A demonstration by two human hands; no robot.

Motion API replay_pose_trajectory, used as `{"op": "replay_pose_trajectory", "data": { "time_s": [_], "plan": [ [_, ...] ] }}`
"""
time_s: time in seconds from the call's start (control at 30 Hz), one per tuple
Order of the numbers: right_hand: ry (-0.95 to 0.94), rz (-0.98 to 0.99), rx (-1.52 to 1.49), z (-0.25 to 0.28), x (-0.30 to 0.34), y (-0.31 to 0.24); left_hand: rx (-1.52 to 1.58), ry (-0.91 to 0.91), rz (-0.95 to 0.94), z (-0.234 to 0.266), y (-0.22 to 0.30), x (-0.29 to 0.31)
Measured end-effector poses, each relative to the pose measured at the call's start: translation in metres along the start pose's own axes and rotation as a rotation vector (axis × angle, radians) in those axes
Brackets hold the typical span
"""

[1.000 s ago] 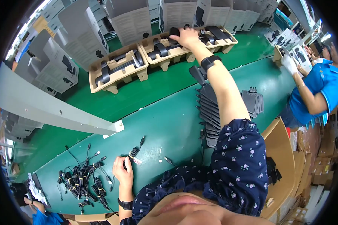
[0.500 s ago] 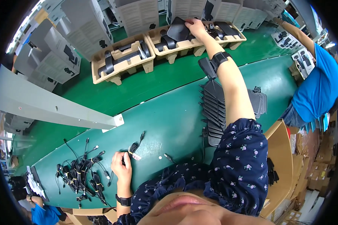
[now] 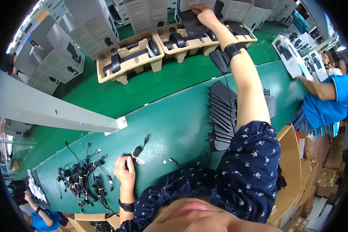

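My right hand [image 3: 204, 16] is stretched far forward and grips a flat black panel [image 3: 193, 25] by its upper edge. The panel stands tilted over a brown moulded pulp tray [image 3: 180, 51] that holds black parts with straps. Beside it on the left lies a second pulp tray [image 3: 132, 65] with similar black parts. My left hand [image 3: 125, 170] rests on the near table, its fingers curled round a tied bundle of black cable [image 3: 137, 152] with a white tag. Just left of that hand spreads a heap of tied black cables [image 3: 83, 176].
Black panels [image 3: 223, 116] lie in an overlapping row under my right forearm. White printed cartons [image 3: 146, 15] line the far side. A grey metal post [image 3: 58, 106] crosses at left. A co-worker in a blue shirt [image 3: 323, 106] stands at right by white boxes [image 3: 288, 56]; a cardboard box [image 3: 288, 162] is nearer.
My right hand has moved farther forward with the black panel, which now tilts differently. The trays sit slightly farther right. The right co-worker's arm has come down by a white box. My left hand stays put.
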State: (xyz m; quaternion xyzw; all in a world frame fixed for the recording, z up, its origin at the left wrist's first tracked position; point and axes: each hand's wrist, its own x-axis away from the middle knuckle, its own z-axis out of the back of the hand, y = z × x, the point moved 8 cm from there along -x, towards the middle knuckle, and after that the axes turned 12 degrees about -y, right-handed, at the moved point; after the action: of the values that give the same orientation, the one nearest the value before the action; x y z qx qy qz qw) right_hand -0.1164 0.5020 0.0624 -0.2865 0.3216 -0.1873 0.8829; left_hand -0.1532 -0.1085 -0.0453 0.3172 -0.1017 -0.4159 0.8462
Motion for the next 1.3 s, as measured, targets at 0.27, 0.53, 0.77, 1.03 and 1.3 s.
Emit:
{"op": "replay_pose_trajectory", "data": {
  "time_s": [0.27, 0.53, 0.77, 1.03, 1.3],
  "plan": [
    [0.013, 0.063, 0.833, -0.034, 0.049, -0.033, -0.018, 0.013, 0.04, 0.008, -0.003, 0.013],
    [0.187, 0.166, 0.85, -0.035, 0.104, -0.116, -0.014, 0.017, -0.034, 0.004, 0.003, 0.002],
    [-0.299, 0.398, 0.295, -0.101, 0.189, -0.246, 0.009, 0.062, -0.06, 0.01, 0.004, 0.006],
    [-1.091, 0.663, -0.013, -0.205, 0.341, -0.373, 0.637, -0.041, -0.186, -0.007, 0.017, 0.024],
    [-0.781, 0.049, -0.778, -0.214, 0.317, -0.374, 1.36, -0.271, -0.201, -0.011, 0.016, 0.035]
  ]
}}
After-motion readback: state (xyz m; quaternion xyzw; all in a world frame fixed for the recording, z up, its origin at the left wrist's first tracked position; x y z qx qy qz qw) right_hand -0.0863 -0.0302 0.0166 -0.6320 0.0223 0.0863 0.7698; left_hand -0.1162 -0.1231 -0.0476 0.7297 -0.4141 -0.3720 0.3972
